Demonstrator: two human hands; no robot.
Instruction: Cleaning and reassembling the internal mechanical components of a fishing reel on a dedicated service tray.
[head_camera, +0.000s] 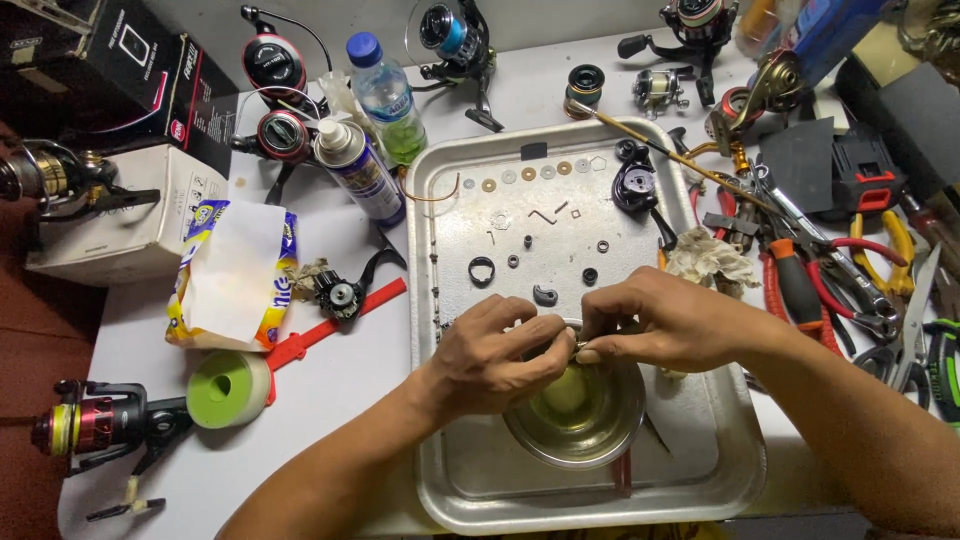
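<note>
Pinching one tiny metal part (578, 347) together, both hands, left hand (497, 357) and right hand (662, 322), hover over the round steel bowl of yellowish liquid (575, 412). Many small washers and rings lie sorted on the far part of the silver metal tray (440, 300), so disassembly seems mostly done.

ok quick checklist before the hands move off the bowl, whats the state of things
1. Both hands over the bowl: ok, left hand and right hand meet above its rim.
2. Small part pinched between the fingertips: cannot tell, it is mostly hidden.
3. Bowl inside the tray: ok, it sits in the near half, holding yellowish liquid.
4. Loose washers laid out: ok, in a row along the tray's far edge, apart from the hands.
5. Black reel body out of the way: ok, at the tray's far right.
6. Spray can clear of the tray: ok, outside its left rim.
</note>
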